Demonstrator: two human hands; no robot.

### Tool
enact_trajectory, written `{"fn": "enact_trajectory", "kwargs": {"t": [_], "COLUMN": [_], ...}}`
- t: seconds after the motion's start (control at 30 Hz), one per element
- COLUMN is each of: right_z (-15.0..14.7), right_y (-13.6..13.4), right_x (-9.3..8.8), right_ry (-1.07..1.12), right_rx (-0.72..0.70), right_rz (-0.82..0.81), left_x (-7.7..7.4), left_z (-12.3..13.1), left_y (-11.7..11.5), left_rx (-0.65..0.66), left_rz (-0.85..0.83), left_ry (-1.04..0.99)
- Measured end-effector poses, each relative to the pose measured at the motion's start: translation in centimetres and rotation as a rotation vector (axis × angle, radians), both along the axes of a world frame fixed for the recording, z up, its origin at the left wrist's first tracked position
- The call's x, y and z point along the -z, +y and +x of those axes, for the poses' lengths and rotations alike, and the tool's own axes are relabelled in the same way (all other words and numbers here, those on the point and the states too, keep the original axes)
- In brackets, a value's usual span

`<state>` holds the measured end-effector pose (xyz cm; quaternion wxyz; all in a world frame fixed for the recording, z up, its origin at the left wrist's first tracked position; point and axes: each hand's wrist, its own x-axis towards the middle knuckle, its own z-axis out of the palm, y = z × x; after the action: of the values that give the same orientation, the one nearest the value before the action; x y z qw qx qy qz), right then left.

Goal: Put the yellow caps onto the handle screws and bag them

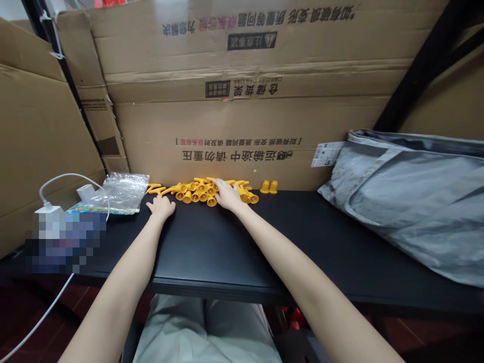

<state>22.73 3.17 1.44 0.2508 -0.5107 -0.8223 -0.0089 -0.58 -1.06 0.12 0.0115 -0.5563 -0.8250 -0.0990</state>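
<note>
Several yellow cup-ended pieces (194, 191) lie in a heap at the back of the black table, against the cardboard. At the heap's left end, my left hand (161, 205) rests near some yellow sticks (154, 188), its fingers spread. My right hand (227, 195) reaches onto the right part of the heap and touches yellow pieces; its fingertips are partly hidden among them, so any grip cannot be made out. To the right of the heap, two yellow cups (269, 187) stand side by side, apart from the rest.
Large cardboard sheets (242, 116) stand behind the black table (212, 252). At the left are a clear plastic packet (126, 192), a white charger (51, 220) with a cable and a blurred item. A grey bag (412, 201) lies at the right.
</note>
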Motion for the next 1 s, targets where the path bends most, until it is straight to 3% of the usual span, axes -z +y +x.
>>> {"fn": "enact_trajectory", "kwargs": {"t": [0.13, 0.23, 0.4, 0.53, 0.7, 0.83, 1.0], "right_z": [1.0, 2.7, 8.2, 13.4, 18.1, 19.6, 18.6], "right_y": [0.1, 0.7, 3.0, 4.7, 4.7, 4.3, 4.4], "right_x": [-1.1, -2.4, -3.4, -1.8, 1.4, 3.2, 3.6], "right_ry": [-0.059, -0.051, 0.074, 0.178, 0.263, 0.277, 0.187], "right_rx": [-0.052, -0.112, 0.024, 0.258, 0.513, 0.560, 0.505], "right_rz": [-0.114, -0.102, 0.014, 0.031, 0.027, 0.097, 0.138], "left_x": [-0.2, -0.2, -0.5, -0.7, -0.8, -1.0, -1.1], "left_z": [0.3, 0.4, 0.7, 1.2, 1.9, 2.4, 2.9], "left_y": [-0.1, -0.2, -0.4, -0.5, -0.5, -0.6, -0.8], "left_rx": [0.011, 0.006, 0.010, 0.026, 0.043, 0.071, 0.129], "left_rz": [0.004, 0.023, -0.005, -0.016, -0.017, -0.013, -0.026], "left_ry": [0.025, 0.046, 0.085, 0.072, 0.021, 0.020, 0.047]}}
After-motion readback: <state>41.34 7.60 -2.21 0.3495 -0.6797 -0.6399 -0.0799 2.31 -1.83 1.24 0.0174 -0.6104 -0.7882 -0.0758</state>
